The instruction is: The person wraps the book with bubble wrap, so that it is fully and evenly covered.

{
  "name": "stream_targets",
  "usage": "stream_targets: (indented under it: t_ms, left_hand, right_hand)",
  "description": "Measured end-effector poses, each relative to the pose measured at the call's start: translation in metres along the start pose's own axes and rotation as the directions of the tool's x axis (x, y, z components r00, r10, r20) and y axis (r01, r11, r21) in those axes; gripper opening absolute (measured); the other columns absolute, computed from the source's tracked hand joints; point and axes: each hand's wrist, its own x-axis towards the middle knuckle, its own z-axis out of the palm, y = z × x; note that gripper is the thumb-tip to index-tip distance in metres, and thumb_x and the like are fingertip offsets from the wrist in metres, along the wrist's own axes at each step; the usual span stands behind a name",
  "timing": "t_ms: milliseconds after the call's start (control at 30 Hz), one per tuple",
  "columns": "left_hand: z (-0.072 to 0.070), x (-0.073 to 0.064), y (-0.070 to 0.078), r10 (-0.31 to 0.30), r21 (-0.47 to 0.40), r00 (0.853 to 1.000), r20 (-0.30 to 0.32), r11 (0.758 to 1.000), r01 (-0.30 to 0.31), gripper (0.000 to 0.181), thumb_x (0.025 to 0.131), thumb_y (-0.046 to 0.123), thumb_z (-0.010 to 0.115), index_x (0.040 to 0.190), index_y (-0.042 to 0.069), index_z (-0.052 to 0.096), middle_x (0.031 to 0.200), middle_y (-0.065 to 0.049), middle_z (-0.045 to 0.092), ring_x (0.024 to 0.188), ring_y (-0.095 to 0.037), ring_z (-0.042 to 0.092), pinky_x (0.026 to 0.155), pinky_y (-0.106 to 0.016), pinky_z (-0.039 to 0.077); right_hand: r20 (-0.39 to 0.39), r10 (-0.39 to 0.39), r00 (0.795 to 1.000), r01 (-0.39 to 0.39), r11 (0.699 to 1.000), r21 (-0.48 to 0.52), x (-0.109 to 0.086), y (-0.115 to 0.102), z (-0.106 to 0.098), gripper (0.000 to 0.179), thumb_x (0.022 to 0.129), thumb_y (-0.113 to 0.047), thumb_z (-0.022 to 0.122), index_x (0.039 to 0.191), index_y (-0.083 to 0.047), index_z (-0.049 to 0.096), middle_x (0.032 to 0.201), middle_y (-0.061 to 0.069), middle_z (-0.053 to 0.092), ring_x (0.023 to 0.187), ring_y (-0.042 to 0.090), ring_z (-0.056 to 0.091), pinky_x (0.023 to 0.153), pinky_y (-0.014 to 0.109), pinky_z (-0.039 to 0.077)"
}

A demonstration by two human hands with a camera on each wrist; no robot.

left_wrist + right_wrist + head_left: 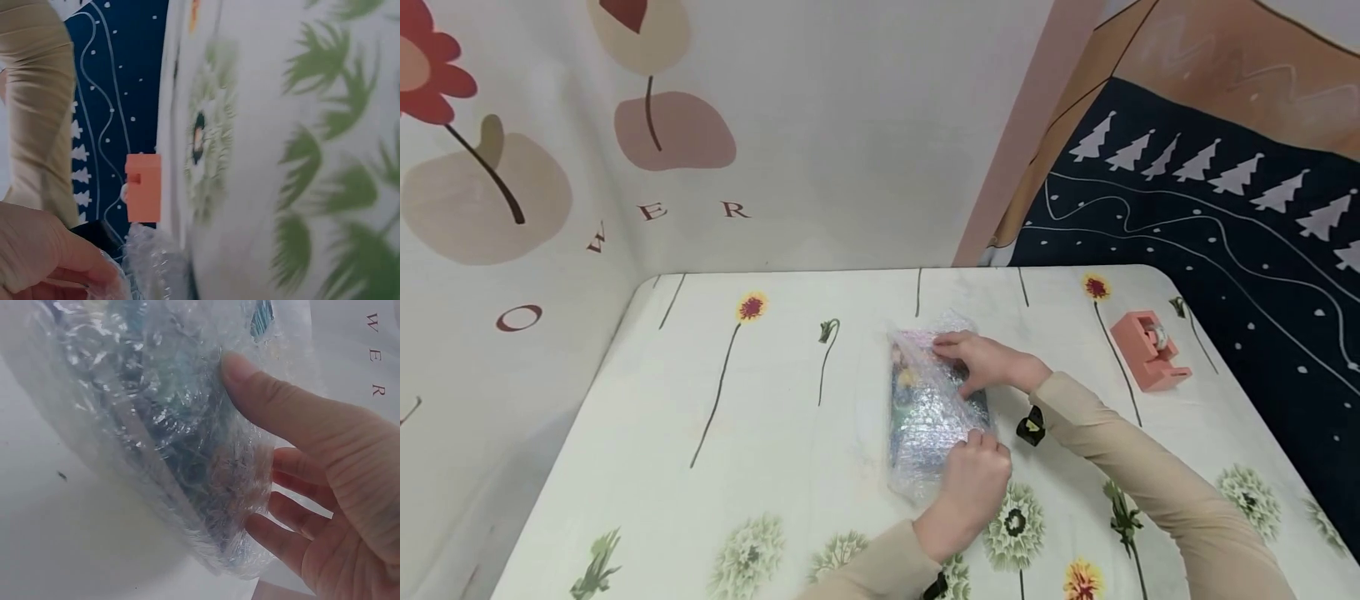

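A flat rectangular item with a colourful printed face [904,392] lies on the table inside clear bubble wrap [925,442]. Its exact kind is hidden by the wrap. At the lower right edge, my left hand [972,483] has curled fingers pinching the bubble wrap. In the left wrist view that hand [53,259] shows beside crinkled bubble wrap [156,262]. Over the upper right part, my right hand [988,362] rests with fingers and thumb spread. The right wrist view shows this hand [331,481] touching the bubble wrap [181,425] with thumb and fingertips.
A pink tape dispenser [1150,354] with a roll in it stands at the table's right side. The table [820,450] has a flower-printed cover. A pale printed curtain [850,167] hangs behind, and a dark patterned cloth [1187,208] hangs at the right.
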Motion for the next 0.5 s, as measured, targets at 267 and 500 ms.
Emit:
stream_targets:
  t_ms: [267, 500]
  left_hand:
    - [0.008, -0.001, 0.010, -0.043, 0.057, 0.995, 0.092, 0.998, 0.037, 0.014, 0.059, 0.026, 0.077, 0.066, 0.019, 0.068, 0.068, 0.004, 0.054, 0.064, -0.008, 0.047, 0.040, -0.014, 0.034]
    - [0.006, -0.002, 0.013, -0.033, 0.060, 0.973, 0.230, 0.998, 0.020, 0.017, 0.069, 0.034, 0.074, 0.072, 0.018, 0.069, 0.074, 0.003, 0.059, 0.067, -0.009, 0.050, 0.042, -0.015, 0.036]
  right_hand:
    - [-0.008, -0.057, 0.998, 0.057, 0.987, 0.148, -0.003, 0.004, -0.003, 0.062, 0.083, -0.010, 0.070, 0.133, 0.012, 0.042, 0.140, 0.027, 0.038, 0.129, 0.042, 0.035, 0.097, 0.045, 0.042]
    - [-0.041, -0.057, 0.998, 0.065, 0.972, 0.225, -0.006, 0.012, 0.002, 0.079, 0.080, -0.042, 0.071, 0.136, 0.007, 0.042, 0.143, 0.023, 0.038, 0.132, 0.038, 0.033, 0.100, 0.045, 0.038]
